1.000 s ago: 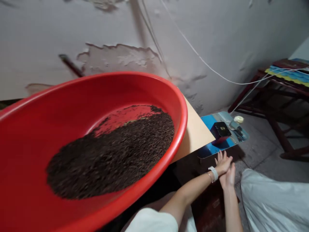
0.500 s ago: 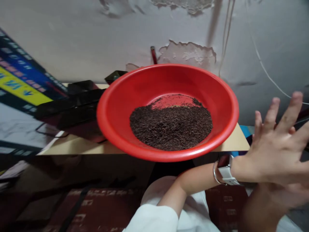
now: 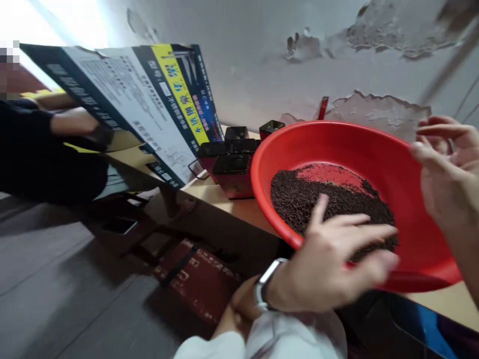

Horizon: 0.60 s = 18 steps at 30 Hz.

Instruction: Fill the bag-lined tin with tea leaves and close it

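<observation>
Fingers of my left hand [image 3: 329, 269] are spreading wide and holding nothing, the palm facing down as it is hovering over the near rim of the big round red plastic basin [image 3: 374, 149]; whether the fingertips are brushing the rim I cannot tell, since they are blurring. I am seeing a pale-strapped wristwatch [image 3: 266, 283] sitting on that wrist, with a white sleeve [image 3: 239, 344] bunching just below it. My right hand [image 3: 447, 174] is hanging at the basin's right side, fingers loosely curling and apart, gripping nothing, close to the rim but not clearly touching it. Inside the basin a heap of dark brown loose granules [image 3: 318, 199] is lying toward the near side, leaving a patch of red bottom bare behind it. The basin is resting tilted on a pale tan tabletop [image 3: 239, 207], overhanging its near edge. Just beside the basin's left flank, a cluster of small dark red square pots [image 3: 234, 164] is standing on the same tabletop, the nearest one almost touching the basin. Farther left, a large printed cardboard panel with a yellow stripe [image 3: 149, 107] is leaning across the table, and another person's dark sleeve [image 3: 41, 149] is reaching under it. Behind everything, a grey wall with peeling plaster [image 3: 374, 104] is rising.
</observation>
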{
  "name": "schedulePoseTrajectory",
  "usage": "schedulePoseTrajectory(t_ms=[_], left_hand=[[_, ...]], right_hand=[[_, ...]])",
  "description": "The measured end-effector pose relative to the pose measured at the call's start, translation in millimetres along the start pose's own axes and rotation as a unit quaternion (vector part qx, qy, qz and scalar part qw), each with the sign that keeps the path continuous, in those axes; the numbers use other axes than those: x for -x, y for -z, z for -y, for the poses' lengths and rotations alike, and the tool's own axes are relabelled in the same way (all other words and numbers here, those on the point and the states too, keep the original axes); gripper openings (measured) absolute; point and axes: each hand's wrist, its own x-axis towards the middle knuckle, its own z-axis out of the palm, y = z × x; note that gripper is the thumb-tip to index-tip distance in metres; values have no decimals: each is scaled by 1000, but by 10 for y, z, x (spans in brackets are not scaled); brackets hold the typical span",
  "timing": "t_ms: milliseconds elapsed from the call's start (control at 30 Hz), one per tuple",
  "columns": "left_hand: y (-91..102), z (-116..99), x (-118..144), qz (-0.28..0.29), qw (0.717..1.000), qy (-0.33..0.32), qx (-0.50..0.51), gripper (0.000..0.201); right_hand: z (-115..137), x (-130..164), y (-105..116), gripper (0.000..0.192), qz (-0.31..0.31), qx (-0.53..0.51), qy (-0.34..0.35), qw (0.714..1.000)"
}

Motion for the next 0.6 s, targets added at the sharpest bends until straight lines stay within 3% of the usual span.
schedulePoseTrajectory(t_ms=[33, 100, 133, 167, 267, 367, 467, 600], left_hand=[[173, 192, 43, -80, 994, 26, -66, 31], [575, 673, 96, -241, 944, 84, -207, 30], [795, 947, 111, -297, 909, 112, -269, 30], [1016, 1230, 124, -314, 883, 142, -320, 30], [1589, 1997, 179, -281, 832, 215, -427, 30], [1888, 2458, 256, -188, 825, 229, -480, 30], [1937, 2596, 305, -129, 814, 241, -513, 20], [1863, 2457, 329, -108, 788, 269, -544, 19]], right_hand=[[-106, -82, -52, 24, -12, -32, -10, 999], [-325, -182, -155, 35, -17, -67, -50, 996], [-427, -202, -205, 37, 0, -52, -81, 995], [-518, -205, -256, 38, 18, -36, -110, 993], [-704, -142, -412, 39, 82, -21, -166, 983], [-791, -34, -558, 39, 166, -49, -183, 968], [-867, 45, -663, 42, 261, -80, -195, 942], [-1044, 33, -690, 44, 357, -17, -157, 921]])
